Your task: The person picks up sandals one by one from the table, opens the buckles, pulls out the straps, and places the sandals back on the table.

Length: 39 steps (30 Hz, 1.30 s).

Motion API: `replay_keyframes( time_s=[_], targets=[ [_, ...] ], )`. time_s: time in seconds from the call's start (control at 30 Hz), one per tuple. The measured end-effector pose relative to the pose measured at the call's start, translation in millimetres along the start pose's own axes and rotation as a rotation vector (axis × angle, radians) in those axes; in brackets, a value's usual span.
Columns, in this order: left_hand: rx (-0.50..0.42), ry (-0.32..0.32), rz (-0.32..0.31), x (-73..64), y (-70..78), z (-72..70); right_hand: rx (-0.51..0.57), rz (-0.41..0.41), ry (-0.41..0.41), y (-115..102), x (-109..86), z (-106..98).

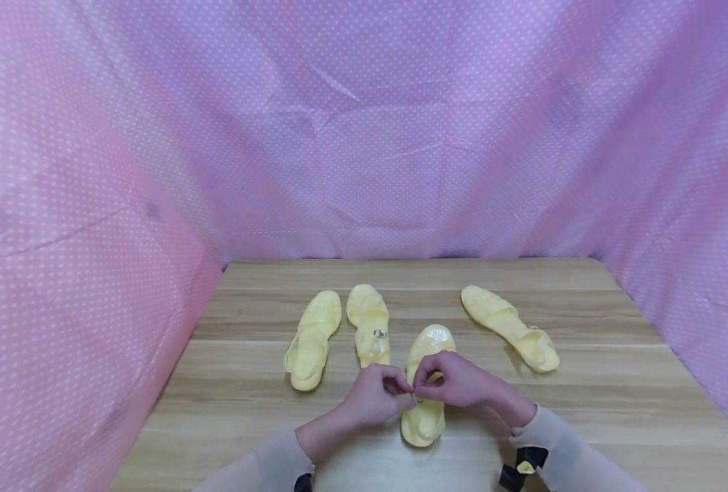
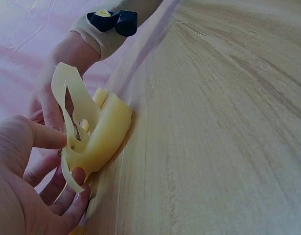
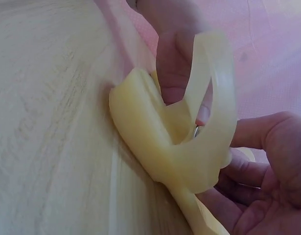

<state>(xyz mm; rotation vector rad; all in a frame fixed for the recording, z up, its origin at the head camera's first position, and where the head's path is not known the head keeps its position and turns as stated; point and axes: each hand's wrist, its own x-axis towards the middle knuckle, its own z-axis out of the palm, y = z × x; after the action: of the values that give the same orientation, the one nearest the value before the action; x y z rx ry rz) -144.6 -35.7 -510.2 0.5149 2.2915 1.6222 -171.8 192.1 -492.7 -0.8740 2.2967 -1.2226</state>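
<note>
A pale yellow sandal [image 1: 424,427] stands sole-down on the wooden table with its toe pointing away from me, in the head view. My left hand [image 1: 373,396] pinches its ankle strap from the left, by a small metal buckle [image 3: 196,131]. From the right, my right hand [image 1: 456,379] pinches the strap at the same spot, fingertips almost meeting the left ones. The left wrist view shows the loose strap end [image 2: 72,180] hanging by the left fingers. Above the heel [image 3: 140,117] the back strap rises in the right wrist view. Fingers partly hide the buckle.
Two more yellow sandals, one at the left [image 1: 315,338] and one with a visible buckle [image 1: 367,311], lie side by side beyond my left hand. Another sandal [image 1: 508,324] lies slanted at the right. Pink dotted cloth [image 1: 401,171] surrounds the wooden table [image 1: 247,424].
</note>
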Motion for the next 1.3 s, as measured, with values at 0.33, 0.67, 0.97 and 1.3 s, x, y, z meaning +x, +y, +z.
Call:
replay_keyframes(
  time_s=[0.33, 0.67, 0.97, 1.3],
  targets=[
    [0.025, 0.004, -0.009, -0.1, 0.2, 0.9, 0.001, -0.078, -0.060, -2.6, -4.1, -5.2],
    [0.012, 0.026, 0.006, -2.9, 2.4, 1.2, -0.038, -0.034, -0.008, -2.5, -1.6, -4.0],
    [0.017, 0.034, 0.007, -2.4, 1.4, 1.8, -0.028, -0.090, -0.075, 4.4, -3.2, -8.7],
    [0.031, 0.027, 0.011, -3.5, 2.7, 1.3, 0.021, 0.007, 0.013, -0.8, -2.8, -2.2]
  ],
)
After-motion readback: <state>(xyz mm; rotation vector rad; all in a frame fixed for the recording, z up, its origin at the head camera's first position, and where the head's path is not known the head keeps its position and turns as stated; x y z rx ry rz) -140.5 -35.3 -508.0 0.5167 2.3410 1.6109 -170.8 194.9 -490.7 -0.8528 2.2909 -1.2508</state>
